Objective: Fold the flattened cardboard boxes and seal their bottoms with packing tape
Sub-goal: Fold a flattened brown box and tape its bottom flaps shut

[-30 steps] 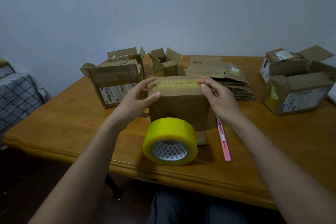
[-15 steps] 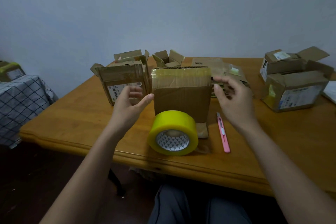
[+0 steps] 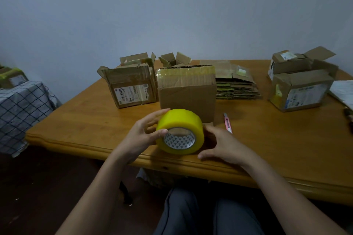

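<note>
A brown cardboard box (image 3: 187,97) stands on the wooden table (image 3: 91,120), its top side sealed with yellowish tape. In front of it, near the table's front edge, is a yellow roll of packing tape (image 3: 179,122). My left hand (image 3: 141,137) grips the roll from the left, thumb on its front rim and fingers over its back. My right hand (image 3: 223,147) is cupped just right of the roll, fingers curved, with a dark gap between palm and roll. A stack of flattened cardboard boxes (image 3: 236,86) lies behind and to the right.
A pink utility knife (image 3: 228,123) lies right of the box. Folded boxes with open flaps stand at back left (image 3: 131,86), a small one (image 3: 174,59) behind, and two more at right (image 3: 301,89). A checked cloth (image 3: 21,108) covers something left of the table.
Both hands left the taped box and dropped down to the tape roll. The left hand now grips the roll and the right hand has come in beside it.
</note>
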{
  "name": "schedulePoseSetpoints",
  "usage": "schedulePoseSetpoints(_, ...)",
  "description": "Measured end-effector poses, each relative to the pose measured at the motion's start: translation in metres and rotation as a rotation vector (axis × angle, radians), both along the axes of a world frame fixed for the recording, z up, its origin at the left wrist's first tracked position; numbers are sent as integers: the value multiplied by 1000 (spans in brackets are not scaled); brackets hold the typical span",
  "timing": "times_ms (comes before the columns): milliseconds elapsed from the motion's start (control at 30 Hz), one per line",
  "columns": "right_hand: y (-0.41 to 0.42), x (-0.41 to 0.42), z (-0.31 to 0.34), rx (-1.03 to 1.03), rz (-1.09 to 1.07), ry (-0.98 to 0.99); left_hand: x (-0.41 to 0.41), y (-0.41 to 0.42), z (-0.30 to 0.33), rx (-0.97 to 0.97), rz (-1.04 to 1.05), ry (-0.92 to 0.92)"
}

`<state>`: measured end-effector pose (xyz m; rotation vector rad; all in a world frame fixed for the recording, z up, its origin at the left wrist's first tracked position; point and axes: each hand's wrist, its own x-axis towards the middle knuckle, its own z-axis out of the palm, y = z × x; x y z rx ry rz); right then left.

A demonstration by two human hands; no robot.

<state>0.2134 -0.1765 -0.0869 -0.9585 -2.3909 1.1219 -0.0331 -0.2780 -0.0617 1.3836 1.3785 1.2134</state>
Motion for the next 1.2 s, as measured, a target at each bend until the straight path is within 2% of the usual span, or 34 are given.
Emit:
schedulePoseSetpoints(100, 2, 2, -3, 188, -46, -115, -1, -1, -2, -7, 9, -28)
schedulePoseSetpoints(233, -2, 7, -6, 370, -69, -42, 1, -1, -4, 15, 42, -42)
schedulePoseSetpoints(367, 1, 10, -18, 437, -62, 43, 3, -4, -5, 40, 43, -53)
schedulePoseSetpoints(500, 0, 13, -21, 471, -32, 74, 9, -9, 1, 88, 33, 22)
schedulePoseSetpoints(600, -3, 14, 21, 671, -128, 290, 10, -14, 25, 144, 94, -84)
schedulePoseSetpoints(667, -1, 15, 67, 794, -159, 348, 6, -14, 52, 224, 105, -97)
schedulePoseSetpoints(767, 10, 13, 122, 931, -195, 330, 5, -8, 103, 369, 128, -41)
schedulePoseSetpoints(900, 38, 2, 141, 1105, -252, 237, 9, 17, 144, 443, 158, 49)
schedulePoseSetpoints(1067, 70, -9, 145, 1205, -291, 151, 5, 56, 147, 433, 179, 117)
schedulePoseSetpoints(1200, 91, -15, 141, 1204, -267, 97, -2, 76, 141, 403, 190, 105)
